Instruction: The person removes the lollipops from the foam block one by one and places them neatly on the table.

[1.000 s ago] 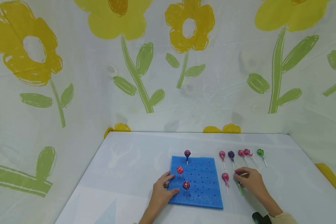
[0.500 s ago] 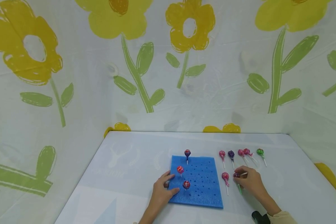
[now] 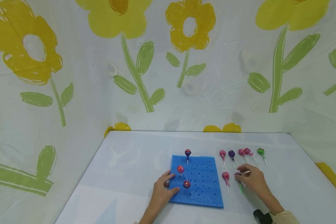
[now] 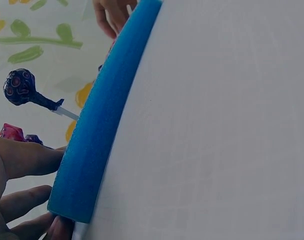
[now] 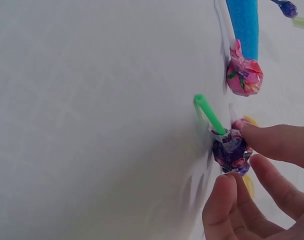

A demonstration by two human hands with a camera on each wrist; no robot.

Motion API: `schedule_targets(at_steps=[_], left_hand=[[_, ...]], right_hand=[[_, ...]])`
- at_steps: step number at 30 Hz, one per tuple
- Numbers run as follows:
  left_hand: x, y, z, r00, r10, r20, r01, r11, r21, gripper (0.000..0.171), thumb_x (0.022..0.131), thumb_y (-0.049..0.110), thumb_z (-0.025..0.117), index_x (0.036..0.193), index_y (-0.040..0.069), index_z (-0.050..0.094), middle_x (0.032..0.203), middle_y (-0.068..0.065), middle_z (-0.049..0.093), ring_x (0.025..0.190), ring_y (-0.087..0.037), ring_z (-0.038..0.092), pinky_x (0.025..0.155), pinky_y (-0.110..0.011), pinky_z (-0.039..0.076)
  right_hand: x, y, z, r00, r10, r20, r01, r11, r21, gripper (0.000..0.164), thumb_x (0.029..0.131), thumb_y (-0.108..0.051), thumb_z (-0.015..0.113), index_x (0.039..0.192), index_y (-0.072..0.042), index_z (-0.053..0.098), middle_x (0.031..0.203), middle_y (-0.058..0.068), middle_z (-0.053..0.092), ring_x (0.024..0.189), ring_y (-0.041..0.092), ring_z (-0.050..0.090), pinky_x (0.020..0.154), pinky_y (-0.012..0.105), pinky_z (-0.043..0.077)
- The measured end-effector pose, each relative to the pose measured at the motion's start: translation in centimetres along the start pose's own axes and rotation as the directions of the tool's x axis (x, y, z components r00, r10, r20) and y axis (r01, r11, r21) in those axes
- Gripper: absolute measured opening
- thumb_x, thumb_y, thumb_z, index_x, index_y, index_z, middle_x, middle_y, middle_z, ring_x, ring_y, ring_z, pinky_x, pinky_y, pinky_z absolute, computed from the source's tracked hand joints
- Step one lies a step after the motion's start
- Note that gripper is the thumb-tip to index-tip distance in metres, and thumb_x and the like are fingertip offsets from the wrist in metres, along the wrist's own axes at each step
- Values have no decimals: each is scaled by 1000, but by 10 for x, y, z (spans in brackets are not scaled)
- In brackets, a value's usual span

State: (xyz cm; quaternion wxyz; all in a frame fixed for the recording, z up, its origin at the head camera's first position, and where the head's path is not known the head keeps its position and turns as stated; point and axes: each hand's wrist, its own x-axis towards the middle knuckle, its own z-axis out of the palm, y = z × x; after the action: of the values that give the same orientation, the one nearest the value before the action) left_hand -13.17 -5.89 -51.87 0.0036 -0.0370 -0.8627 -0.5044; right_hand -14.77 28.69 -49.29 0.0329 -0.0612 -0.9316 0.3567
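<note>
Standing in blue foam board: three lollipops.

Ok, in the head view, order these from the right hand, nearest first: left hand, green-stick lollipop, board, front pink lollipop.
1. Green-stick lollipop, at the right hand's fingers.
2. Front pink lollipop, just left of that.
3. Board, farther left.
4. Left hand, at the board's left edge.

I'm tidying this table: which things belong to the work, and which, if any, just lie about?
Likely in use:
blue foam board
green-stick lollipop at the right hand
standing lollipops
loose lollipops

Likely just around:
flowered backdrop
dark object, purpose unclear
</note>
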Motion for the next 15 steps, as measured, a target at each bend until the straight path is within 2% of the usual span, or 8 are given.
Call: schedule_targets(at_steps=[8,15], left_hand=[[0,1,0,1000,4,-4,-4,1000,-5,49,74,12,80,120,7,65,138,-15,49,99,-26,58,81,-36,53],[-1,0,1,1000,-12,-3,12,1000,-8,49,74,12,80,120,8,65,139,-14,48,101,-28,58,82,-37,53]], right_hand=[[1,-3,-11,999,-28,-16,28,1000,-1,29,83,-14,71,105,3,63,97,18,64,82,26,57,63,31,48],[2,-7,-15,998,-55,-34,56,998,33,27,86,-16,69,106,1,63,98,16,64,87,27,57,65,27,50]])
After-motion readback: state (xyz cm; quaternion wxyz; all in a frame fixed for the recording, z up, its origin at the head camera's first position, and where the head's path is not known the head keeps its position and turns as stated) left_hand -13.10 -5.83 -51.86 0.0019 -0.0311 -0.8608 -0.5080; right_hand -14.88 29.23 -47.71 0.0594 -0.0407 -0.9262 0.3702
